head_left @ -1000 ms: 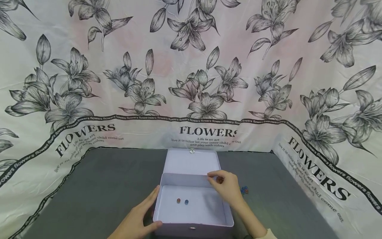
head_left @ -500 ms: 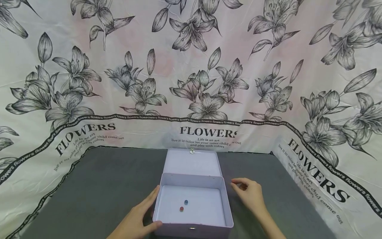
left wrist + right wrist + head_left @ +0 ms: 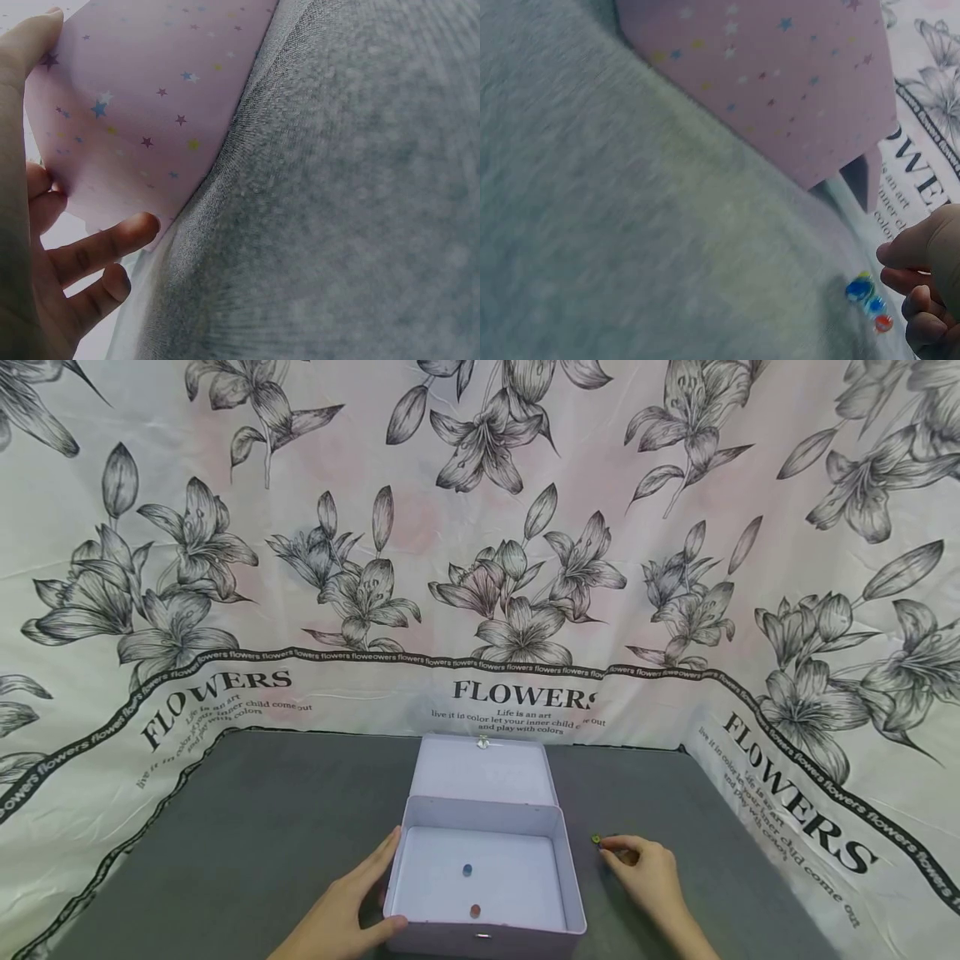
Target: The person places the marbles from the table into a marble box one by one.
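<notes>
A hinged box [image 3: 401, 893], pale inside and pink with small stars outside, stands with its lid [image 3: 482, 768] tipped back. Inside it are a blue marble [image 3: 467, 870] and a reddish marble [image 3: 475, 911]. My left hand [image 3: 347, 895] rests against the box's left side, thumb at the front corner and fingers extended along the wall. My right hand [image 3: 647, 875] is right of the box, fingers bent, beside a green-yellow marble [image 3: 596, 839]. In the right wrist view several marbles lie close to its fingertips, among them a blue marble [image 3: 859, 289] and a red marble [image 3: 883, 323].
A grey cloth [image 3: 300, 810] covers the table. Behind it and along both sides hangs a white sheet [image 3: 337, 693] printed with lilies and lettering. The box's raised lid reaches almost to the back sheet.
My right hand has moved from over the box's right rim out to the marbles on the right. Inside the box the reddish marble has rolled toward the front. My left hand stays put.
</notes>
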Tool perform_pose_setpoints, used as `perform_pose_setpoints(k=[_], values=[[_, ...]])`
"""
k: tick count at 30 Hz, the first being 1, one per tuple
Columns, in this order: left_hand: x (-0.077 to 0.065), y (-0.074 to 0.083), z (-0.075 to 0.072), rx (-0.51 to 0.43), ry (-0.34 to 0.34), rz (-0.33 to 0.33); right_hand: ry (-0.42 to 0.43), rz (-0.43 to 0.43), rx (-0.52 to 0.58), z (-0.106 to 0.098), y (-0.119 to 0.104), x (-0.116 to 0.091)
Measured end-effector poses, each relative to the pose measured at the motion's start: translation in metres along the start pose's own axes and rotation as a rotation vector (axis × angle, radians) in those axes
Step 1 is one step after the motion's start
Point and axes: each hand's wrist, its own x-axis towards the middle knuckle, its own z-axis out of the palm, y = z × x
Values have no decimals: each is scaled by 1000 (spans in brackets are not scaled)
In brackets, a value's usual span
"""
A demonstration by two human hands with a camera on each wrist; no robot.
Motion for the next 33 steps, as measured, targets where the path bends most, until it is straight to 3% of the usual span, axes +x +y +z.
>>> perform_pose_setpoints(k=[9, 14, 21, 33], values=[[2, 3, -2, -49, -59, -71, 24, -26, -14, 3, 9, -7], [3, 3, -2, -64, -67, -68, 34, -56, -25, 2, 14, -7], [2, 4, -1, -76, -69, -75, -24, -6, -16, -4, 24, -10], [1, 3, -2, -75, -64, -69, -81, -72, -18, -8, 27, -11]])
